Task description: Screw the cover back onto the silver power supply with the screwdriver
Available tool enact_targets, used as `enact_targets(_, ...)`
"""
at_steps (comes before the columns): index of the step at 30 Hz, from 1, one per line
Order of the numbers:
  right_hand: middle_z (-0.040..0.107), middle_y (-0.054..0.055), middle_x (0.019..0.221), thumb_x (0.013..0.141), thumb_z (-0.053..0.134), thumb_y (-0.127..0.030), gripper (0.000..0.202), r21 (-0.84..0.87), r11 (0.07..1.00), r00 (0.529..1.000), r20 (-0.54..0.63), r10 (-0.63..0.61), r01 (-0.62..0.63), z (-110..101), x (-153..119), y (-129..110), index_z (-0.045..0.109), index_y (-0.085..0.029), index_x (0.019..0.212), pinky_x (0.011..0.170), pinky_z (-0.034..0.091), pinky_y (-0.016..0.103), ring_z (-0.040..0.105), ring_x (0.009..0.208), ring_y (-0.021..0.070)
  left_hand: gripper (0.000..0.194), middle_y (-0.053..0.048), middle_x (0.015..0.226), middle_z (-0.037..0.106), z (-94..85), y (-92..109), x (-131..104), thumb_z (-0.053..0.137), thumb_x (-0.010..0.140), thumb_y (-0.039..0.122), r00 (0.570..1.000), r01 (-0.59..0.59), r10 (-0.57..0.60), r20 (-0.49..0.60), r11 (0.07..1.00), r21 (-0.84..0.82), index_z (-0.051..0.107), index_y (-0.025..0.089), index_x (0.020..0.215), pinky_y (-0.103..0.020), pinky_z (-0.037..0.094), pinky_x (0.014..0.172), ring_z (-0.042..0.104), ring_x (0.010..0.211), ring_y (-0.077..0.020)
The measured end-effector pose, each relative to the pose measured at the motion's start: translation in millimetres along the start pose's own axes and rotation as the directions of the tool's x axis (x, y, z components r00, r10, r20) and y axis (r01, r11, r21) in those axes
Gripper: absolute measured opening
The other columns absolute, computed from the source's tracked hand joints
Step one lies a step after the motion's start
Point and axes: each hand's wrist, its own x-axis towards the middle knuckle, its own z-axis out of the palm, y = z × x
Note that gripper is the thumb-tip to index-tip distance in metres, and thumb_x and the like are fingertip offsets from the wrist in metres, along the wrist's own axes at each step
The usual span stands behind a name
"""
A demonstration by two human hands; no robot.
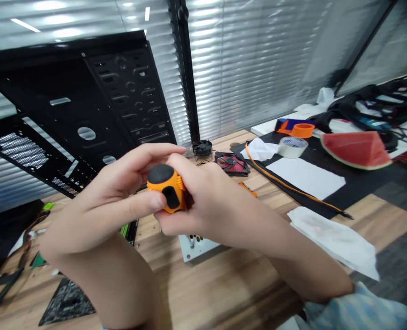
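My left hand (110,192) curves around the left side of an orange and black tool handle (171,189), its thumb pressed on the handle. My right hand (203,197) wraps the handle from the right, fingers closed round it. The handle's rounded black end faces the camera; the rest of the tool is hidden by the hands. Under my right hand, a light metal box with holes (200,248) lies on the wooden table (224,288).
A black computer case panel (69,105) stands at the back left. Behind the hands lie a red fan (231,162) and a black fan (202,147). A circuit board (68,302) is at lower left. Tape (293,146), white paper (306,176) and a watermelon-shaped piece (356,149) are right.
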Motion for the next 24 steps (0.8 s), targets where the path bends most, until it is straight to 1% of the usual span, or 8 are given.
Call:
enact_targets(3,0.051,-0.006,0.066,0.08,0.061,-0.032,0.024,-0.001,1.0,0.999,-0.032,0.001,-0.001,-2,1,-2,0.048,-0.02,0.096,0.053,0.027,0.023,0.046,0.056,0.0095,0.038,-0.005,0.115,0.071,3.1,-1,-1,0.055,0.096,0.027,1.0,0.017,-0.018,-0.025,0.999,-0.045,0.059,0.023,0.134,-0.017,0.06,0.074,0.071,0.098,-0.016)
enact_targets(7,0.05,-0.007,0.064,0.08,0.061,-0.034,0.023,0.019,1.0,0.997,-0.072,0.009,-0.008,-7,-1,-6,0.048,-0.021,0.095,0.053,0.028,0.023,0.046,0.056,0.0093,0.045,-0.005,0.102,0.072,9.7,-1,-1,0.054,0.096,0.042,0.996,0.031,-0.042,-0.083,0.991,-0.127,0.057,0.021,0.135,-0.021,0.06,0.069,0.071,0.086,-0.0168)
enact_targets(11,0.052,-0.006,0.067,0.08,0.062,-0.034,0.024,0.027,0.999,0.995,-0.099,0.029,-0.026,-12,-5,-8,0.05,-0.022,0.097,0.054,0.029,0.023,0.047,0.057,0.0096,0.054,-0.008,0.122,0.069,19.4,0,1,0.058,0.092,0.052,0.974,0.063,-0.091,-0.205,0.988,-0.141,0.06,0.019,0.134,-0.028,0.059,0.088,0.068,0.106,-0.0248)
enact_targets(12,0.052,-0.006,0.067,0.079,0.062,-0.034,0.025,0.03,0.999,0.994,-0.099,0.034,-0.031,-12,-6,-8,0.05,-0.022,0.096,0.053,0.03,0.022,0.047,0.057,0.0096,0.054,-0.007,0.122,0.069,21.3,1,2,0.058,0.092,0.053,0.971,0.073,-0.105,-0.215,0.986,-0.15,0.06,0.02,0.134,-0.029,0.059,0.089,0.068,0.108,-0.0255)
enact_targets(15,0.053,-0.005,0.067,0.078,0.063,-0.033,0.026,0.04,0.998,0.995,-0.09,0.045,-0.041,-12,-6,-6,0.05,-0.021,0.096,0.052,0.03,0.022,0.048,0.057,0.0095,0.049,-0.003,0.102,0.073,22.6,3,4,0.059,0.09,0.054,0.968,0.121,-0.149,-0.201,0.982,-0.143,0.063,0.027,0.131,-0.029,0.063,0.078,0.072,0.097,-0.0238)
enact_targets(17,0.053,-0.005,0.067,0.078,0.063,-0.033,0.026,0.042,0.998,0.996,-0.076,0.051,-0.048,-10,-6,-4,0.05,-0.021,0.097,0.052,0.03,0.022,0.048,0.056,0.0093,0.044,-0.001,0.09,0.073,20.0,5,5,0.061,0.09,0.051,0.97,0.142,-0.164,-0.178,0.981,-0.131,0.065,0.029,0.128,-0.027,0.063,0.069,0.074,0.089,-0.0228)
enact_targets(20,0.053,-0.006,0.066,0.078,0.061,-0.034,0.026,0.049,0.998,0.998,-0.053,0.044,-0.041,-6,-4,-3,0.05,-0.021,0.098,0.052,0.029,0.023,0.047,0.055,0.0091,0.041,-0.003,0.097,0.073,14.3,4,3,0.06,0.092,0.042,0.986,0.111,-0.128,-0.111,0.982,-0.151,0.064,0.024,0.128,-0.024,0.061,0.065,0.074,0.087,-0.0213)
enact_targets(24,0.053,-0.006,0.065,0.078,0.059,-0.035,0.024,0.044,0.999,0.999,-0.041,0.029,-0.027,-4,-3,-3,0.051,-0.02,0.096,0.051,0.028,0.023,0.047,0.054,0.009,0.04,-0.005,0.107,0.072,9.9,2,1,0.056,0.096,0.035,0.997,0.06,-0.068,-0.044,0.985,-0.16,0.059,0.023,0.134,-0.02,0.06,0.064,0.072,0.089,-0.0183)
